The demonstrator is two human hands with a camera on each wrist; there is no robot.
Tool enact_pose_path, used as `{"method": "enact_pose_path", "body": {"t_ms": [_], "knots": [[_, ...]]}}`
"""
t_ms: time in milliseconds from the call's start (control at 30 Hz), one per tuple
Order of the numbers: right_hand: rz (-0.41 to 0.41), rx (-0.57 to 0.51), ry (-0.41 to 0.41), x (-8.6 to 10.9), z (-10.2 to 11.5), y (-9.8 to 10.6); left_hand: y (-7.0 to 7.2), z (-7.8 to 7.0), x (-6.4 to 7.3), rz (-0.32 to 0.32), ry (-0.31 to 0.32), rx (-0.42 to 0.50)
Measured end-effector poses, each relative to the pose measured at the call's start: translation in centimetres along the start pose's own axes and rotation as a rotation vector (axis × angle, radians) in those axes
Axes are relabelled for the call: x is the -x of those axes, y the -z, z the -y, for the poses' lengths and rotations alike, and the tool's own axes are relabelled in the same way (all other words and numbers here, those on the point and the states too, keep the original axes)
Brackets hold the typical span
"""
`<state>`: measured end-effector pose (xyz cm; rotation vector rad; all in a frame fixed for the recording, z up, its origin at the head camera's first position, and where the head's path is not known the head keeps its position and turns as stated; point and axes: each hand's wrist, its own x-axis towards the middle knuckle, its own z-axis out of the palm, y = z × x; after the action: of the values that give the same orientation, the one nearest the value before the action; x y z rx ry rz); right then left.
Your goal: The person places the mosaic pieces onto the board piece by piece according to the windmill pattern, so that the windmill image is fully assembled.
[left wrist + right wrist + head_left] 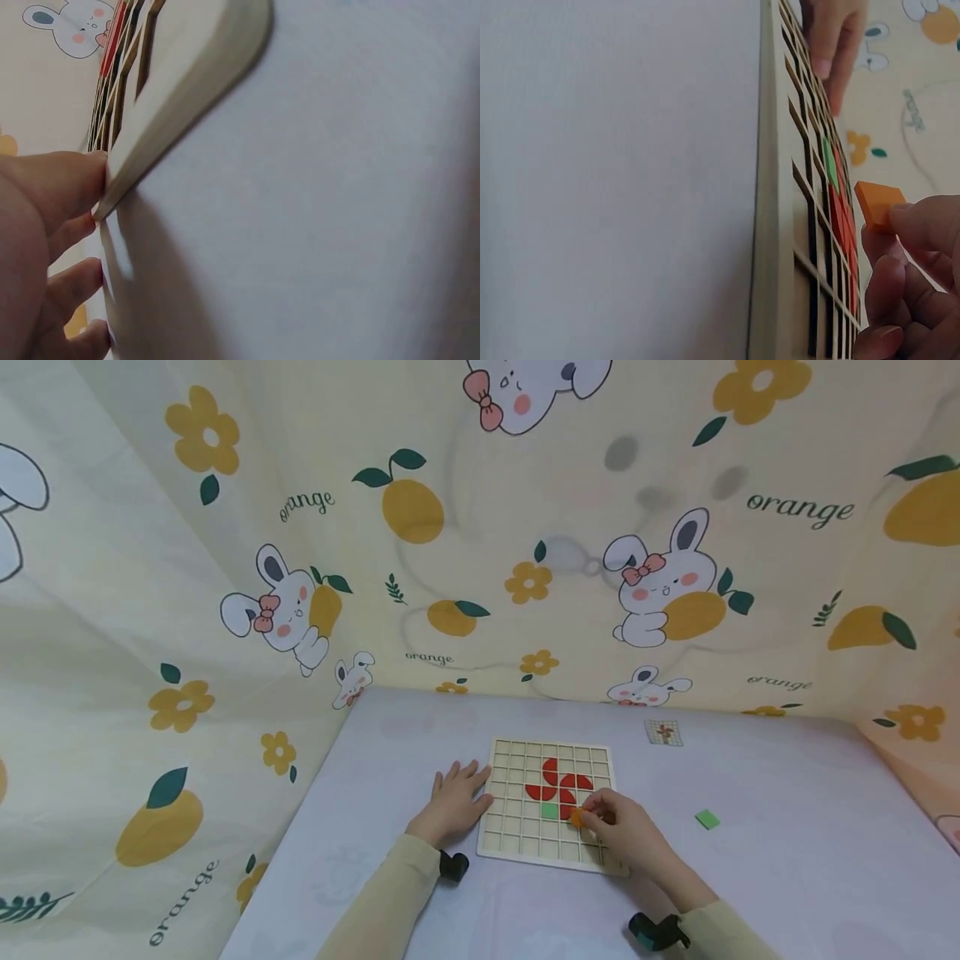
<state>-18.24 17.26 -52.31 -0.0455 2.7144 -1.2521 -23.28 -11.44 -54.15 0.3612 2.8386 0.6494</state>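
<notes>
A pale wooden grid board [517,845] lies on the white tabletop. Several red rounded pieces [542,792] sit in its middle cells in a pinwheel shape, with one green square tile [550,811] below them. My right hand [626,831] pinches an orange square tile [877,204] between thumb and finger, just over the board beside the lowest red piece. At the board's left edge rests my left hand [450,803], fingers extended, thumb touching the rim in the left wrist view. The right hand covers some cells at the board's lower right.
To the right of the board lies a loose green tile [707,819]. A small card with a printed grid pattern [664,732] is farther back. Behind the table hangs a printed curtain [480,635], which also runs along the left side.
</notes>
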Motion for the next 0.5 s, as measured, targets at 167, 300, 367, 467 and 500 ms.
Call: {"method": "enact_pose_path", "body": {"t_ms": [167,300,367,467,500], "knots": [[0.013,-0.006,0.0,-0.1,0.1,-1.1,-0.1,0.1,-0.1,0.002,-0.004,-0.004],[0.02,-0.006,0.007,-0.1,0.1,-1.8,-0.1,0.1,-0.3,0.008,-0.003,-0.01],[0.019,-0.002,0.016,-0.2,0.2,-2.1,0.0,0.1,-0.3,0.01,-0.003,-0.005],[0.017,0.007,0.025,-0.3,0.3,-2.6,0.1,0.1,-0.3,0.016,0.001,0.001],[0.017,0.005,0.023,-0.3,0.4,-2.8,0.1,0.1,-0.3,0.019,0.003,0.001]]}}
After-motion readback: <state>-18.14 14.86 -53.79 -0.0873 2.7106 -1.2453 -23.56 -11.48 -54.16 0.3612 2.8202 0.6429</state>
